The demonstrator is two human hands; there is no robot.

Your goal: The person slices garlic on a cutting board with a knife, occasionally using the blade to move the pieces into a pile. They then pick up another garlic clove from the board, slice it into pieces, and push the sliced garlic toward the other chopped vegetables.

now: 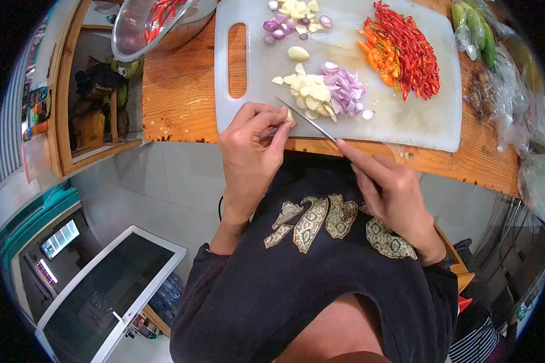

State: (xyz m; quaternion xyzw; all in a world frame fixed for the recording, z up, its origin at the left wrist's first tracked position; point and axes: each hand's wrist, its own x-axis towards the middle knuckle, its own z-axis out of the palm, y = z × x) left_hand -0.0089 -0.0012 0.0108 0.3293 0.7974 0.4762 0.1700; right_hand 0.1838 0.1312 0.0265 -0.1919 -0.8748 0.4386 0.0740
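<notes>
My left hand (254,142) pinches a small pale garlic clove (290,114) over the near edge of the white cutting board (406,124). My right hand (393,193) is closed on a knife (309,119), its thin blade pointing up and left, beside the clove. Just beyond the blade lie sliced garlic (312,92) and sliced shallots (345,91) in adjoining heaps. A whole garlic clove (298,53) sits behind them. Farther back are peeled shallots (278,25) with more garlic. Cut red chilies (415,54) and orange chilies (381,60) form a heap at the right.
The board rests on a wooden table (175,91). A metal bowl (191,27) with red chilies stands at the back left. Plastic bags (515,97) and green vegetables (481,36) lie along the right side. A white-framed door (178,257) is at the lower left.
</notes>
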